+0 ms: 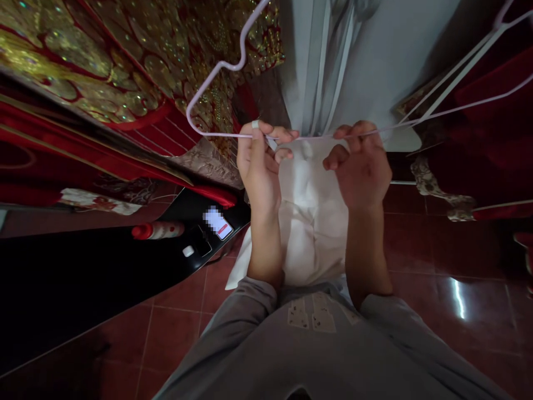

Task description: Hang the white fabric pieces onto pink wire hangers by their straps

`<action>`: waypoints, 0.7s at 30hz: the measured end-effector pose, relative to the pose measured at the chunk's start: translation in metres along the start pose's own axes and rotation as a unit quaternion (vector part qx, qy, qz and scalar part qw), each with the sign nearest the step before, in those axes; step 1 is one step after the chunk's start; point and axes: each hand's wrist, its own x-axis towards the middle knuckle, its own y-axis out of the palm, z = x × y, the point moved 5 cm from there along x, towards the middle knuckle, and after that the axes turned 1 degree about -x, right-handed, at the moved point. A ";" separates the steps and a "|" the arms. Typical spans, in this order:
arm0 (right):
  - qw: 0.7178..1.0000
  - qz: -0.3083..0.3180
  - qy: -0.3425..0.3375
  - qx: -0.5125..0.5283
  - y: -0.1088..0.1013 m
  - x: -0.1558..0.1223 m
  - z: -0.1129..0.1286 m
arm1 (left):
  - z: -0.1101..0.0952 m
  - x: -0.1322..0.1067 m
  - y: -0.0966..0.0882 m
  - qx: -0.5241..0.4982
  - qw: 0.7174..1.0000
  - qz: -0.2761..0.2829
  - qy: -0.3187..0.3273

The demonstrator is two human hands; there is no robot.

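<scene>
My left hand (260, 158) is closed around the bottom bar of a thin white wire hanger (216, 66), and a ring shows on one finger. My right hand (360, 161) pinches the same bar a little to the right, fingers curled over it. A white garment (310, 222) hangs down from the bar between my hands and reaches my grey-sleeved arms. The hanger's shoulder loop rises to the upper left, and its other wires run off to the upper right.
Red and gold embroidered clothing (104, 66) hangs at the left. A black table (83, 272) holds a red-capped bottle (158, 230) and a phone (219, 223). White fabric (353, 61) hangs behind. Glossy red floor tiles (437, 261) lie below, with dark red cloth at the right.
</scene>
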 end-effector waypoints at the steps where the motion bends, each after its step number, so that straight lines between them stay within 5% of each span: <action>1: 0.997 -0.050 -0.038 -0.048 -0.009 0.000 0.005 | -0.001 0.002 -0.001 -0.004 1.000 0.007 0.005; 4: 0.947 -0.236 -0.176 -0.127 -0.048 0.001 0.023 | -0.002 0.007 -0.006 -0.005 1.000 0.014 0.021; 6: 0.915 -0.304 -0.226 -0.142 -0.071 0.005 0.032 | 0.000 0.010 -0.009 0.011 1.000 0.004 0.027; 9: 0.917 -0.283 -0.204 -0.193 -0.082 0.017 0.039 | 0.003 0.011 -0.010 0.046 0.998 -0.010 0.032; 15: 0.956 -0.164 -0.158 -0.185 -0.051 0.009 0.048 | 0.004 0.007 -0.006 0.057 0.998 -0.003 0.030; 21: 0.942 -0.167 -0.187 -0.221 -0.036 -0.002 0.065 | 0.004 0.010 -0.008 0.094 0.995 -0.029 0.034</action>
